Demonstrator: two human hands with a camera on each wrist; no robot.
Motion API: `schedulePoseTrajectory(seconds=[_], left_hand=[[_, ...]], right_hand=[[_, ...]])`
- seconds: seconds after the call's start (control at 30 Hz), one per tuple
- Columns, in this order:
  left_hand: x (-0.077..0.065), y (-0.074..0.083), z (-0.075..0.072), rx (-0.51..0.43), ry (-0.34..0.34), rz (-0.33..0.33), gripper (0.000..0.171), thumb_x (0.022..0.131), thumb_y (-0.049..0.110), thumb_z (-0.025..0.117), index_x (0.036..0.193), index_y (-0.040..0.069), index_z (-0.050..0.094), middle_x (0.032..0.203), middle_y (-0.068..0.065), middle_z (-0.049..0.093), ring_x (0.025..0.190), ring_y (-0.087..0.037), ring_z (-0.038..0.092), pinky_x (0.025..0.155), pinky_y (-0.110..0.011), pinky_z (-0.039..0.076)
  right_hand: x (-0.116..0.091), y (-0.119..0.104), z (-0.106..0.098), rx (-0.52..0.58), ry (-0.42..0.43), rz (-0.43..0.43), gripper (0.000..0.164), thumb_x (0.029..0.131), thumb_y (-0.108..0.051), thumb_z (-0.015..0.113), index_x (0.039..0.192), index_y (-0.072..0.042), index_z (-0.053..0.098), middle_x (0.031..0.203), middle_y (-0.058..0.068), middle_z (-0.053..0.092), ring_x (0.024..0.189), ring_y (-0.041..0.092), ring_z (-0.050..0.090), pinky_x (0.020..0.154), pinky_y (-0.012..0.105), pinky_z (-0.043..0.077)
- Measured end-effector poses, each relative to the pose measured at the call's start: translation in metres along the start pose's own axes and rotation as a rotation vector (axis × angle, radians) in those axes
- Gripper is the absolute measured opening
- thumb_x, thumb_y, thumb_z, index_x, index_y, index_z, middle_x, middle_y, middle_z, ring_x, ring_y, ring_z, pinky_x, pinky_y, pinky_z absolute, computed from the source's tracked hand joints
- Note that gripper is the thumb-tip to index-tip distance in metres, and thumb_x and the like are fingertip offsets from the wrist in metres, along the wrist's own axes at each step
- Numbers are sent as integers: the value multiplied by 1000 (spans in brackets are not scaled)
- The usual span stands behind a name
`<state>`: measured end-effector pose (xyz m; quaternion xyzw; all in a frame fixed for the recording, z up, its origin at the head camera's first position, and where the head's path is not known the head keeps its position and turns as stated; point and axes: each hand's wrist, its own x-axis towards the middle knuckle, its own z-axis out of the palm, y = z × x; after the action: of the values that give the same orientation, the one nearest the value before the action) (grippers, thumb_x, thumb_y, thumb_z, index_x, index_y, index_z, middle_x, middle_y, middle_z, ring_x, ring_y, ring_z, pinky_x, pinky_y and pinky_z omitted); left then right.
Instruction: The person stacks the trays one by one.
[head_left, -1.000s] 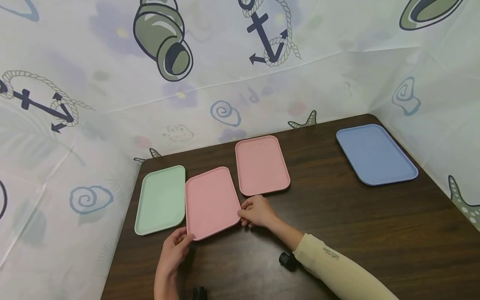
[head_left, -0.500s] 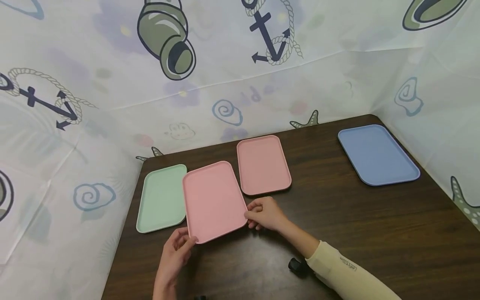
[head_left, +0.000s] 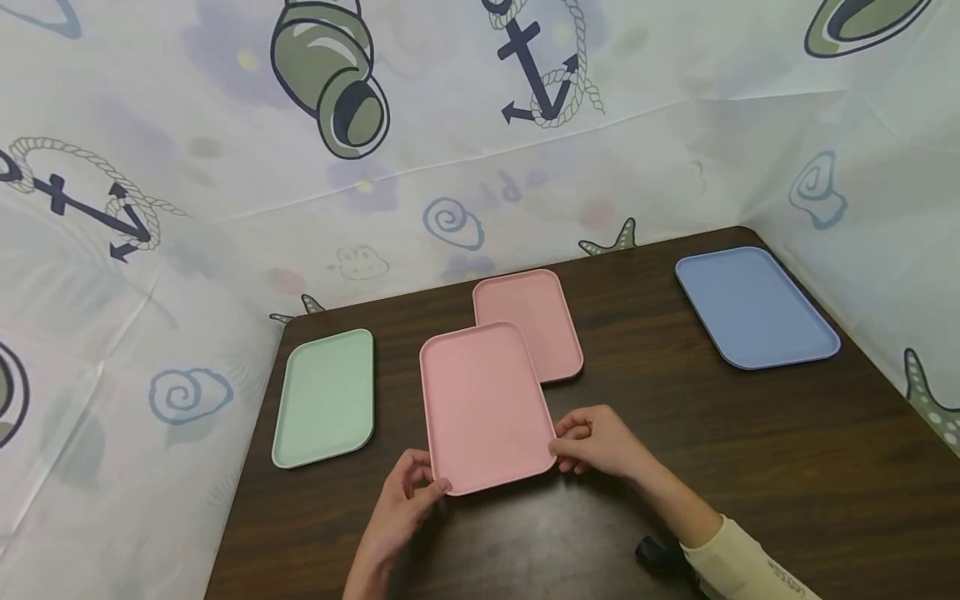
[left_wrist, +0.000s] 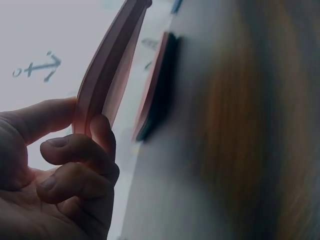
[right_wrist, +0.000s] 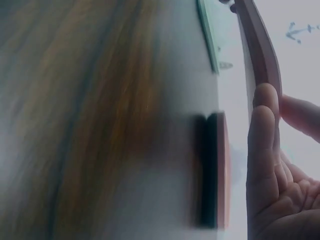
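Note:
Both hands hold a pink rectangular tray (head_left: 487, 408) with rounded corners, raised above the table. My left hand (head_left: 397, 504) pinches its near left corner, thumb on the rim and fingers beneath. At the near right corner, my right hand (head_left: 603, 442) grips the edge between thumb and fingers. In the left wrist view the tray (left_wrist: 107, 65) shows edge-on in the grasp, apart from the tabletop. A second pink tray (head_left: 543, 321) lies behind, its near left part hidden by the held one. The right wrist view also shows the held tray (right_wrist: 260, 50) from the side.
A light green tray (head_left: 326, 400) lies at the table's left side. Near the back right corner lies a blue tray (head_left: 757, 308). The dark wooden table (head_left: 660, 358) meets a white patterned cloth (head_left: 465, 167) at the back and sides. A small black object (head_left: 656, 554) is by the right wrist.
The held pink tray has risen and moved right, from beside the green tray to overlapping the second pink tray in view. Both hands moved right with it. The other trays stayed put.

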<state>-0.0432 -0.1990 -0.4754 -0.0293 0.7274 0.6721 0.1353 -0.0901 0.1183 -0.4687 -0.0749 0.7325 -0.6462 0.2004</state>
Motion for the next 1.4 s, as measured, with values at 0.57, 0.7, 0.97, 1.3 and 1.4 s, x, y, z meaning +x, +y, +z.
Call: schedulePoseTrajectory(seconds=[0.57, 0.7, 0.97, 1.3, 1.4], left_hand=[[23, -9, 40, 81, -152, -6, 32, 90, 5, 69, 111, -4, 46, 81, -6, 59, 52, -8, 40, 47, -21, 30], [29, -11, 43, 98, -155, -12, 31, 90, 5, 69, 111, -3, 48, 81, -6, 60, 54, -10, 42, 48, -21, 31], [37, -12, 52, 101, -131, -19, 32, 90, 7, 69, 112, -3, 48, 79, -4, 60, 50, -9, 40, 46, -22, 31], [50, -9, 59, 174, -76, 43, 32, 91, 10, 69, 112, -3, 50, 77, -2, 58, 49, -8, 42, 48, -22, 34], [53, -8, 61, 189, -53, 43, 32, 91, 11, 69, 114, -3, 51, 78, -3, 58, 48, -8, 42, 48, -22, 35]], right_hand=[[-24, 21, -48, -7, -56, 86, 23, 85, -9, 74, 94, 10, 64, 76, 16, 70, 65, 26, 70, 56, 37, 56], [-24, 23, -51, -15, -48, 97, 23, 85, -8, 74, 94, 10, 63, 76, 16, 70, 65, 25, 70, 56, 36, 56], [-19, 22, -59, -24, -11, 105, 25, 87, -10, 73, 97, 11, 64, 76, 15, 71, 66, 24, 70, 57, 38, 56], [-9, 23, -66, -6, 29, 104, 27, 88, -10, 72, 101, 12, 62, 76, 15, 71, 66, 23, 70, 57, 37, 56], [-6, 23, -68, 2, 45, 103, 28, 88, -10, 72, 102, 12, 61, 77, 15, 71, 66, 23, 70, 58, 37, 56]])
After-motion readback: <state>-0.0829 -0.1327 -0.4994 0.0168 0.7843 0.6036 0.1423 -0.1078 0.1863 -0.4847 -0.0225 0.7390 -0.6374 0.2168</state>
